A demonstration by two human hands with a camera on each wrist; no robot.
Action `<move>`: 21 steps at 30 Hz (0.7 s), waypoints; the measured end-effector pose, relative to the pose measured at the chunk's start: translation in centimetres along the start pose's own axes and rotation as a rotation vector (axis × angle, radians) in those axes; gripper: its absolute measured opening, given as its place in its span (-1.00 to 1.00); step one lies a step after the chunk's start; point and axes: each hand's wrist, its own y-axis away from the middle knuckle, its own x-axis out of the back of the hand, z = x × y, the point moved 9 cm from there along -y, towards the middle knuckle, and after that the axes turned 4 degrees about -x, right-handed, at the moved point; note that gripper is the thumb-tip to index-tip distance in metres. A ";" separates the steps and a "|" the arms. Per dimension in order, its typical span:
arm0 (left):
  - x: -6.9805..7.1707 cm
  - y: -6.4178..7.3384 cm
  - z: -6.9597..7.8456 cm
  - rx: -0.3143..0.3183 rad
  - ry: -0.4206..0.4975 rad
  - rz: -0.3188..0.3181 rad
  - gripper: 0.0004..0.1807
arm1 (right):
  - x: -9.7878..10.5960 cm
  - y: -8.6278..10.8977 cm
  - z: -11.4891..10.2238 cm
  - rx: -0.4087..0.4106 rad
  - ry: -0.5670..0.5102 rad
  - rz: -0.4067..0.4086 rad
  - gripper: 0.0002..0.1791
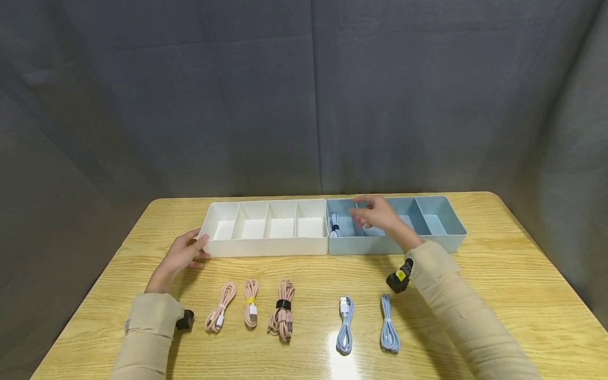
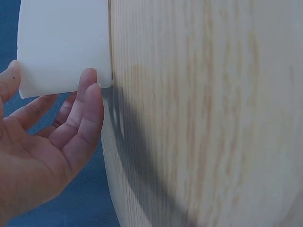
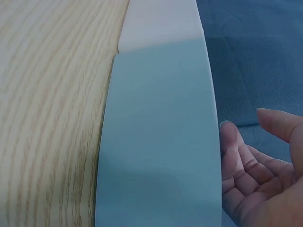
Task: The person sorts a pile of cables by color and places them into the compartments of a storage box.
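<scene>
My left hand (image 1: 184,252) rests at the left end of a white four-compartment box (image 1: 266,247); in the left wrist view its relaxed fingertips (image 2: 90,90) lie against the box's end. Joined end to end with it is a blue divided box (image 1: 351,246). Over that blue box's left part hovers my right hand (image 1: 376,214), fingers loosely bent around nothing. A bundled light-blue cable (image 1: 334,226) with a black strap lies in the leftmost blue compartment, left of the right hand's fingers. The right wrist view shows the hand behind the blue front wall (image 3: 158,137).
On the wooden table (image 1: 313,285), nearer me, lie a pink cable (image 1: 221,307), a pink cable with yellow tie (image 1: 250,303) and a black-strapped pink bundle (image 1: 283,311). Two blue cables (image 1: 345,327) (image 1: 389,326) lie right of them. A grey curtain (image 1: 237,105) hangs behind.
</scene>
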 end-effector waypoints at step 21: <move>-0.2 0.1 0.7 -0.012 0.007 -0.007 -0.20 | -0.3 4.0 -0.9 0.150 -0.002 -0.075 -0.48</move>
